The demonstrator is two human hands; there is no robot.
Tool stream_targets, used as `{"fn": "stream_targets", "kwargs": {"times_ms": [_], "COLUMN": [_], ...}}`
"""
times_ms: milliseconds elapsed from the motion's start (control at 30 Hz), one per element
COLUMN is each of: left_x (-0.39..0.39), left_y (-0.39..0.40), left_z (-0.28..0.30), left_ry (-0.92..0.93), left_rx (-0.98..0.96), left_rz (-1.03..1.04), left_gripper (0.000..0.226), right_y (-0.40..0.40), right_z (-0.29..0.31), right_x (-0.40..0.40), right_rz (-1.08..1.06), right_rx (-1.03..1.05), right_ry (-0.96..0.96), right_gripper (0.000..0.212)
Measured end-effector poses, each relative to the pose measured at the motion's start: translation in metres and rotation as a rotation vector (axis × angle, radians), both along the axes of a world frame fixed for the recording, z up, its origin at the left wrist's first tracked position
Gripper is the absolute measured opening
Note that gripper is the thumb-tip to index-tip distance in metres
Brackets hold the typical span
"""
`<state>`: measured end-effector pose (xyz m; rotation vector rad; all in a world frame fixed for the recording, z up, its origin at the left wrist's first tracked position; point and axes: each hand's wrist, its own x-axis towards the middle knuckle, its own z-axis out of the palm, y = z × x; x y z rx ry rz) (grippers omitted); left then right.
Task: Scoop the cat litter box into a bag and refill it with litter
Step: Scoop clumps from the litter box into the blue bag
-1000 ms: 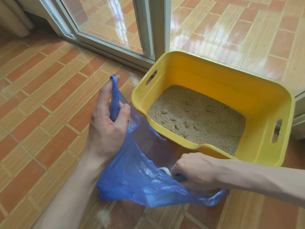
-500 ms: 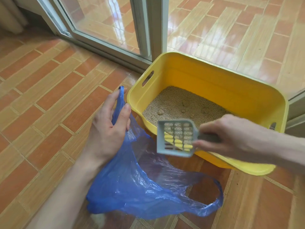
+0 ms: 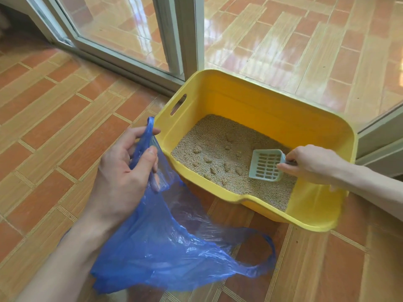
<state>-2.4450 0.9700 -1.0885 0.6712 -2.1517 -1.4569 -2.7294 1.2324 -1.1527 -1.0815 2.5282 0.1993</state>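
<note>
The right hand is clenching its grip on the scoop over the litter in the yellow box, and should be sliding it under the clumps while the left hand is pinching the blue bag open beside the box

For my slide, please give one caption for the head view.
Right hand lowers scoop into litter box; left hand holds bag open.

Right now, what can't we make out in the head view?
- Scoop handle: covered by the right hand.
- Blue bag contents: folds and the left hand hide the inside.
- Litter depth in the yellow box: only the surface shows.
- Box's near right corner: blurred.
- Any refill litter: none in frame.
</note>
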Motion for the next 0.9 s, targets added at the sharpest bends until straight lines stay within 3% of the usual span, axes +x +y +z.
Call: {"fn": "stream_targets", "kwargs": {"times_ms": [333,533,900], "left_x": [-0.005,-0.008,-0.012], "left_y": [0.008,0.016,0.022], "left_z": [0.002,0.006,0.007], "left_ry": [0.019,0.014,-0.001], "left_rx": [0.051,0.215,0.273], "left_rz": [0.017,0.007,0.022], "left_gripper": [0.018,0.019,0.02], "right_y": [-0.012,-0.018,-0.037], "right_z": [-0.015,-0.026,-0.041], "right_x": [0.008,0.008,0.007], "right_rz": [0.025,0.03,0.01], "right_rx": [-0.052,-0.014,-0.114], "right_ry": [-0.139,0.003,-0.124], "right_gripper": [0.034,0.035,0.038]}}
